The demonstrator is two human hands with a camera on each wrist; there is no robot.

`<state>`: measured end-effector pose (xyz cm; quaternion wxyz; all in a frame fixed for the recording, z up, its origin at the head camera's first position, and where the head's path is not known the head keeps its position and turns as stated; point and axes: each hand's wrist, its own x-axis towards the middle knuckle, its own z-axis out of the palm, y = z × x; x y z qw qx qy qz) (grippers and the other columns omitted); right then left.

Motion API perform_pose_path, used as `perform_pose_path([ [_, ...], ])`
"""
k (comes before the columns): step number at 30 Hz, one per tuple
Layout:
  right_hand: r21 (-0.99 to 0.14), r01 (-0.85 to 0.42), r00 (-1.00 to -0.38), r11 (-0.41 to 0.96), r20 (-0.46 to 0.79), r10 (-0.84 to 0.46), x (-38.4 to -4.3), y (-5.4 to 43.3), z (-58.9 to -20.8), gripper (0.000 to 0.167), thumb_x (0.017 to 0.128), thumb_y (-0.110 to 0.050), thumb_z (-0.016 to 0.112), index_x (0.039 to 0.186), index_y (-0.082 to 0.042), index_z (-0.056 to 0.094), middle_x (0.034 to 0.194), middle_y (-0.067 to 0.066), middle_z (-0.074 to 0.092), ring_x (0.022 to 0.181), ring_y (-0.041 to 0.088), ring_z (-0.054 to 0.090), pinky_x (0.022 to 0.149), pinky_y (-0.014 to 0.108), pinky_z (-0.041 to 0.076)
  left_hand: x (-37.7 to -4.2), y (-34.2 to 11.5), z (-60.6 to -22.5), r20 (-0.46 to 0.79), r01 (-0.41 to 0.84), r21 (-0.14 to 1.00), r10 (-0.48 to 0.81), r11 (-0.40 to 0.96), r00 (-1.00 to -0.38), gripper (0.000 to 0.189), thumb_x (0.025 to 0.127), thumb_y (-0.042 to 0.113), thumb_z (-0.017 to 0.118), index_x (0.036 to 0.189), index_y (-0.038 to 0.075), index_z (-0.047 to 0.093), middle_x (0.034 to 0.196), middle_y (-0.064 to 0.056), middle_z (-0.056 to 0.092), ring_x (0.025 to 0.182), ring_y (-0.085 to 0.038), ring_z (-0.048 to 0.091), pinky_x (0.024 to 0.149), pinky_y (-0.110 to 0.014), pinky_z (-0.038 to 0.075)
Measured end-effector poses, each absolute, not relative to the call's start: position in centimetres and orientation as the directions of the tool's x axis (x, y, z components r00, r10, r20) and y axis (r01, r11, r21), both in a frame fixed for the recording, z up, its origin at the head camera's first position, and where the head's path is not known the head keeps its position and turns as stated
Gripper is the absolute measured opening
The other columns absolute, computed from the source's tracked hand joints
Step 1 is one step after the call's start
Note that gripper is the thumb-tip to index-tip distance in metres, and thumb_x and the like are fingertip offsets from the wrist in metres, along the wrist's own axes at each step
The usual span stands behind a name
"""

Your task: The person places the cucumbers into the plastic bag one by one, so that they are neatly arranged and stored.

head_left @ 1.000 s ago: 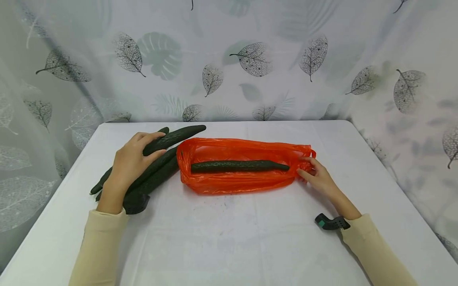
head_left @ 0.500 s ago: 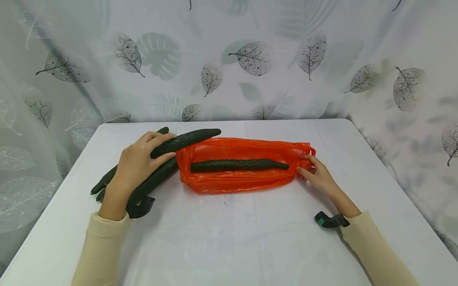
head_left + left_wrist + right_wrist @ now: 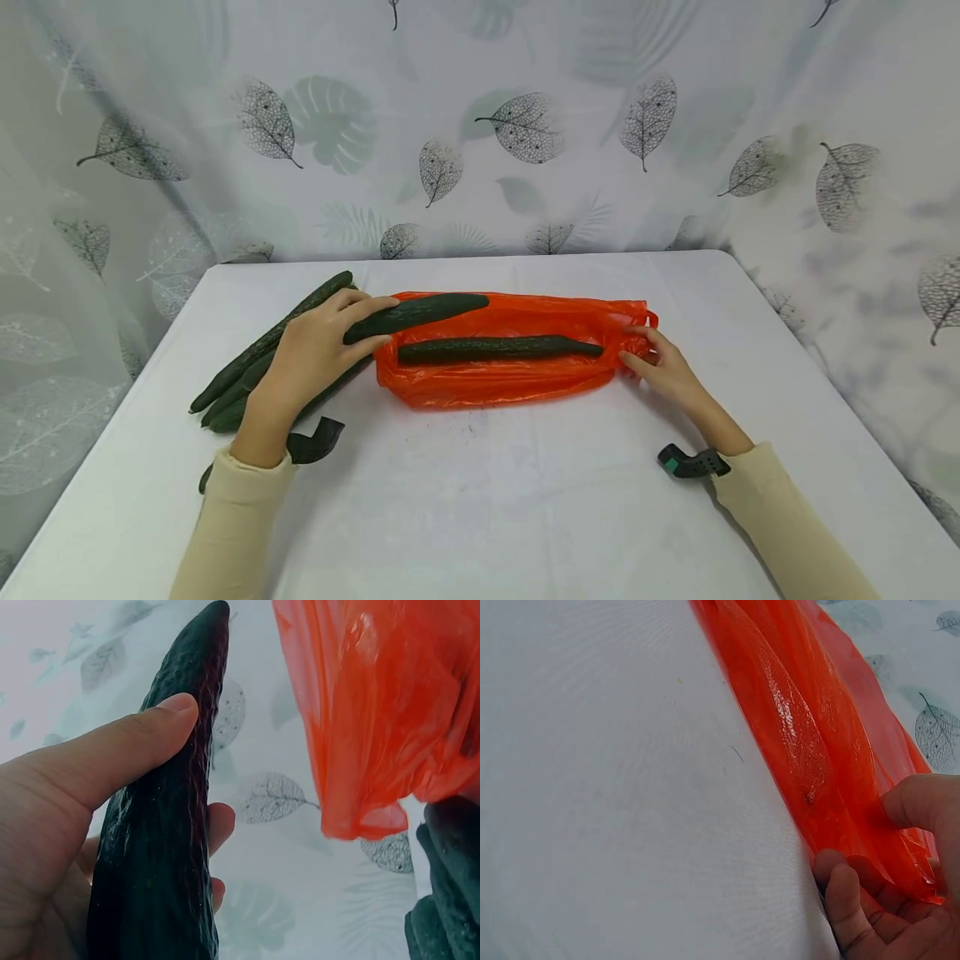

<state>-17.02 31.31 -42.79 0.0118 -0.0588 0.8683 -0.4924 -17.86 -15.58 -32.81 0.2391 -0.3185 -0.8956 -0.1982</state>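
My left hand (image 3: 318, 346) grips a dark green cucumber (image 3: 420, 313) near one end, thumb on one side and fingers on the other, as the left wrist view shows. The cucumber's free end reaches over the left part of an orange-red plastic bag (image 3: 480, 392). Inside the bag lies a second cucumber (image 3: 498, 348), lengthwise. At the bag's right end, my right hand (image 3: 667, 371) pinches the bunched plastic between thumb and fingers; the right wrist view shows the film (image 3: 832, 772) gathered in it.
Several more cucumbers (image 3: 247, 367) lie in a slanting pile on the left of the white table (image 3: 480, 517), partly behind the left hand. A curtain (image 3: 480, 125) printed with leaves hangs behind the table's far edge.
My left hand has carried its cucumber rightward, away from the pile, until it overlaps the bag. More of the pile shows now. The right hand and the cucumber in the bag stay in place.
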Motion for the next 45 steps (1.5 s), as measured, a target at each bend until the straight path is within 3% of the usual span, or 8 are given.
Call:
perform_pose_path([
  [19, -0.867, -0.098, -0.993, 0.489, 0.056, -0.100, -16.8, 31.7, -42.6, 0.047, 0.098, -0.007, 0.057, 0.139, 0.008, 0.040, 0.100, 0.021, 0.058, 0.069, 0.010, 0.061, 0.059, 0.021, 0.051, -18.8, -12.7, -32.9, 0.511, 0.728, 0.167, 0.573, 0.665, -0.641, 0.046, 0.078, 0.024, 0.083, 0.121, 0.018, 0.068, 0.104, -0.009, 0.064, 0.061, -0.019, 0.053, 0.052, -0.028, 0.042],
  [36, -0.866, -0.053, -0.996, 0.497, 0.007, -0.093, -16.9, 31.4, -42.9, 0.049, 0.099, -0.010, 0.056, 0.142, 0.005, 0.038, 0.114, 0.024, 0.053, 0.073, 0.015, 0.060, 0.063, 0.020, 0.052, -19.7, -10.1, -33.5, 0.455, 0.754, 0.201, 0.622, 0.626, -0.638, 0.046, 0.079, 0.026, 0.082, 0.122, 0.020, 0.068, 0.105, -0.006, 0.065, 0.070, -0.019, 0.061, 0.058, -0.031, 0.049],
  [45, -0.870, -0.066, -0.996, 0.488, 0.025, -0.091, -17.0, 31.3, -42.9, 0.049, 0.098, -0.009, 0.057, 0.141, 0.006, 0.039, 0.109, 0.024, 0.054, 0.072, 0.012, 0.059, 0.060, 0.021, 0.051, -20.3, -8.3, -33.6, 0.416, 0.767, 0.218, 0.653, 0.604, -0.632, 0.047, 0.079, 0.023, 0.082, 0.123, 0.020, 0.067, 0.104, -0.006, 0.065, 0.065, -0.018, 0.059, 0.054, -0.028, 0.046],
])
